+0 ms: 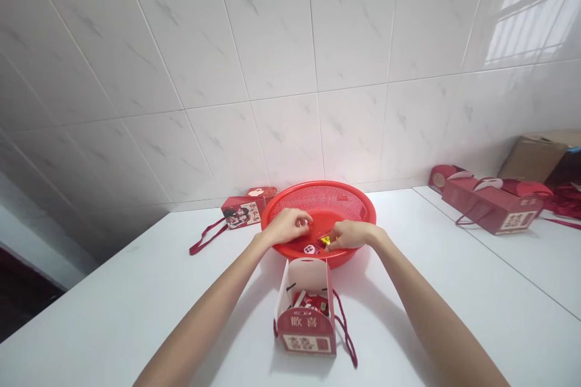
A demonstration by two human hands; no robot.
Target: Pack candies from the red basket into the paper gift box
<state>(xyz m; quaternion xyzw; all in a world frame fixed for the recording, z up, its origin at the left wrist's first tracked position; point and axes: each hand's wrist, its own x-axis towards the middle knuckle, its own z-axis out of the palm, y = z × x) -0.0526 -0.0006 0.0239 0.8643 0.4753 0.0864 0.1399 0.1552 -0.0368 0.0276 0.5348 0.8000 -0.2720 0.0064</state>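
A red plastic basket with a perforated wall holds a few small wrapped pieces that look like candies. Both my hands reach down into it. My left hand has its fingers curled together at the left side, and what they pinch, if anything, is too small to name. At the right, my right hand has thumb and fingers closed on a yellow-wrapped candy. A pink and white piece lies near the basket's front. Directly before the basket stands an open red gift box with red packets inside and a cord handle.
Behind the basket's left side lies a closed red gift box with a ribbon. More red boxes sit at the right, beside a brown cardboard box. A tiled wall borders the white table at the back.
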